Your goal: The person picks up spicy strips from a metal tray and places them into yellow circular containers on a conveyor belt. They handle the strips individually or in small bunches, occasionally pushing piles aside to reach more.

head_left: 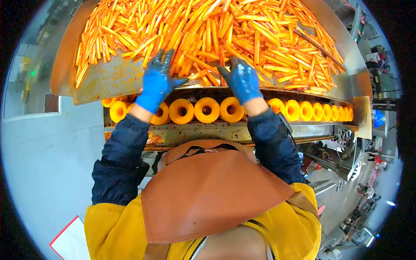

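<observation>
With fingers (167, 57) apart on the left hand (157, 84) and on the right hand (244, 83), touching orange sticks (260, 41) heaped in the metal tray (103, 73). Close to the front lip, likely to spill onto the yellow rollers (213, 110) if dragged too far; liable to snap if pressed hard.

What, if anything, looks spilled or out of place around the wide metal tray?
Two things. Orange-red scraps lie on the stained metal ledge below the yellow ring-shaped rollers, outside the tray, so they look spilled. A long dark rod lies among the slim orange sticks, its colour unlike theirs.
</observation>
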The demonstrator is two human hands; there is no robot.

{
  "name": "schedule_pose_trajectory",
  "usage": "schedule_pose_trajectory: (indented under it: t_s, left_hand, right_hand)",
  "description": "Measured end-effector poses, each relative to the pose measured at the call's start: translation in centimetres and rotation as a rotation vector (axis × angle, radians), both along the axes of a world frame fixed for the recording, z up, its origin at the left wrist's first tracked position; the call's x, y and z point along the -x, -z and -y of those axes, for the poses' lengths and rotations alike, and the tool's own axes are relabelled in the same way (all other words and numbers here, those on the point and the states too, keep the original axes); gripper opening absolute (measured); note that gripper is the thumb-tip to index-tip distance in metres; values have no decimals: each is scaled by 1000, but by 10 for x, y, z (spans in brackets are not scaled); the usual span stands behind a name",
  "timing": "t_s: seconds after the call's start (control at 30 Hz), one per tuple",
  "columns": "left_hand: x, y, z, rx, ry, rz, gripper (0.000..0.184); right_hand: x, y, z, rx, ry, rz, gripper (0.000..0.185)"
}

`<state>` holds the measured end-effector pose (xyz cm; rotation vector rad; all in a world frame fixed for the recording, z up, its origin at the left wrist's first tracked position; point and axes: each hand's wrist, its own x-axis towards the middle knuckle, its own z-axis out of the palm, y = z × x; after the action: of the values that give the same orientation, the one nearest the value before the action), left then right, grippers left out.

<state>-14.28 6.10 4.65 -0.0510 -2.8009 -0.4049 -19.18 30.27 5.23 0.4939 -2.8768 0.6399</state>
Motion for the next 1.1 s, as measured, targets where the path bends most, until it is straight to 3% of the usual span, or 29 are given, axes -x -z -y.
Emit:
schedule_pose_trajectory:
  t_s: [0.03,0.07,0.1,0.27,0.33,0.4,0.5,0.57,0.67,0.7,0.77,0.8,0.87,0.93,0.97,1.0,1.07,1.1]
  left_hand:
    - [9,2,-8,110,16,68,81]
    - [17,2,-16,221,32,135,92]
    - [22,1,-22,222,24,226,91]
    - [53,4,-12,131,30,239,82]
    - [62,3,-10,91,-5,267,79]
    - [73,1,-13,93,-5,265,79]
    - [80,-6,-11,66,-74,465,78]
    - [81,-4,3,-92,-74,491,69]
    - [77,-1,20,-232,-64,494,63]
    - [79,15,31,-356,-87,531,64]
    - [74,32,41,-420,-127,452,67]
    - [72,35,42,-480,-167,372,69]
    - [61,16,32,-574,-206,432,72]
    - [55,22,33,-941,-270,265,71]
    - [65,49,51,-946,-304,257,56]
    - [58,40,51,-941,-305,257,56]
    - [36,12,48,-1080,-131,98,43]
    - [36,25,64,-1039,-12,107,33]
  right_hand:
    - [11,7,3,-1,0,0,30]
    - [21,18,7,14,-46,168,31]
    - [24,15,11,31,-91,332,32]
    - [25,-5,13,25,-40,198,35]
    - [28,4,25,-25,-248,118,33]
    - [34,16,50,-285,-261,257,28]
    - [42,19,51,-260,-249,324,28]
    - [46,7,29,-194,-266,357,30]
    - [30,-27,-2,278,-64,550,37]
    - [17,-26,-8,275,-61,550,37]
    - [-10,-13,-18,813,-209,583,34]
    - [-24,3,-11,1032,-68,704,26]
    - [-56,37,1,1106,3,660,27]
    - [-75,62,0,797,-54,369,29]
    - [-78,63,-4,618,-76,324,29]
    - [-80,63,-6,622,-76,325,29]
    - [-83,61,-9,692,-28,218,27]
    - [-83,45,-11,720,-49,221,25]
